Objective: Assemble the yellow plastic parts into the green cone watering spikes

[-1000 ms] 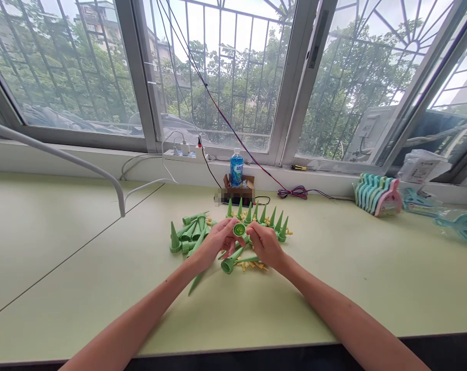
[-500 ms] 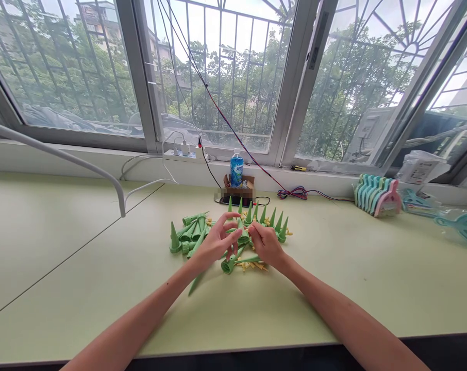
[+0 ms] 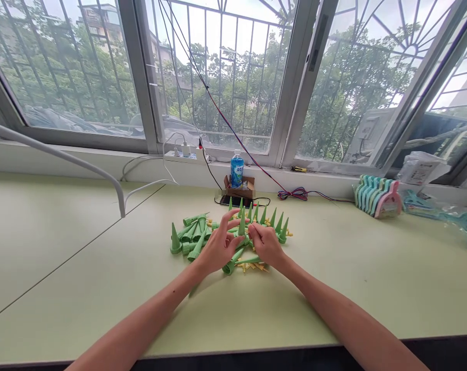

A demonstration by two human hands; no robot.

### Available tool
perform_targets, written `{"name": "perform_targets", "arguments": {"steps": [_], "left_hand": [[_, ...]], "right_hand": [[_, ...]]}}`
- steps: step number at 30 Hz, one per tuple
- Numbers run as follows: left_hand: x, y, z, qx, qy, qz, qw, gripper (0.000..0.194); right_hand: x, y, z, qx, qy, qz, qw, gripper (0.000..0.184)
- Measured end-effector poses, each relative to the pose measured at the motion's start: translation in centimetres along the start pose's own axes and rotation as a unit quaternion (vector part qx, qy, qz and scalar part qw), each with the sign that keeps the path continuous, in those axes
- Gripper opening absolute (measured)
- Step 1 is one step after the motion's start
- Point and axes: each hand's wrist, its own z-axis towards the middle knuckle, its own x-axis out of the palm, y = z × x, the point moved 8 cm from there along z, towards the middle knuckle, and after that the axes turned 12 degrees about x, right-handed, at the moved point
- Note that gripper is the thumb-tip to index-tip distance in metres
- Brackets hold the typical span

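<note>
A green watering spike (image 3: 242,222), a tall cone with a wide ribbed cap, stands tip up between my hands. My left hand (image 3: 220,246) curls around its left side, thumb at the cap and index finger stretched out behind. From the right, my right hand (image 3: 266,242) is closed in a pinch at the spike's side; its fingertips hide the exact spot. Behind my hands is a row of upright green spikes (image 3: 283,229). Several more spikes (image 3: 193,232) lie piled on the left, with one upright spike (image 3: 174,239) beside them. Small yellow pieces (image 3: 252,267) lie under a fallen spike (image 3: 229,267).
A blue bottle (image 3: 236,172) stands in a small cardboard box (image 3: 249,191) behind a phone (image 3: 235,202). Bundled red-blue wires (image 3: 293,193) lie along the sill. Pastel plastic tools (image 3: 376,197) stand at the right. A grey tube (image 3: 102,170) arches over the table (image 3: 82,288) on the left.
The green spike has turned from its hollow end facing me to tip up. My left fingers let it loose, spread, then came back around it. My right hand stayed in place.
</note>
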Motion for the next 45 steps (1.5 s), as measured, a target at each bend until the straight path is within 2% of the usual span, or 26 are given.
{"name": "perform_targets", "arguments": {"steps": [6,12,16,20,23,30,39,45], "left_hand": [[-0.1,-0.1,0.1,-0.010,-0.016,0.027,0.999,0.052],[-1.1,1.0,0.1,-0.039,-0.099,0.015,0.994,0.038],[-1.7,1.5,0.2,-0.071,-0.133,-0.039,0.988,0.036],[-1.0,1.5,0.2,-0.120,-0.098,-0.112,0.982,0.041],[-0.3,1.5,0.1,-0.145,-0.062,-0.128,0.979,0.045],[-0.5,1.5,0.0,-0.136,-0.044,-0.115,0.983,0.042],[-0.6,2.3,-0.1,-0.109,-0.044,-0.068,0.991,0.047],[-0.8,1.8,-0.1,-0.063,-0.049,0.012,0.997,0.040]], "right_hand": [[0.0,0.1,0.1,0.007,-0.017,0.003,1.000,0.045],[-1.1,-0.1,0.1,0.002,-0.068,-0.023,0.997,0.040],[-1.0,0.3,-0.2,-0.031,-0.052,-0.047,0.997,0.036],[-0.3,1.4,-0.6,-0.091,-0.003,-0.056,0.994,0.030],[0.0,1.9,-0.8,-0.116,0.014,-0.052,0.992,0.028],[-0.1,2.1,-0.9,-0.131,0.018,-0.032,0.991,0.028],[0.0,0.7,-0.6,-0.077,0.004,-0.039,0.996,0.032],[0.2,0.2,-0.5,-0.051,0.003,-0.036,0.998,0.033]]}}
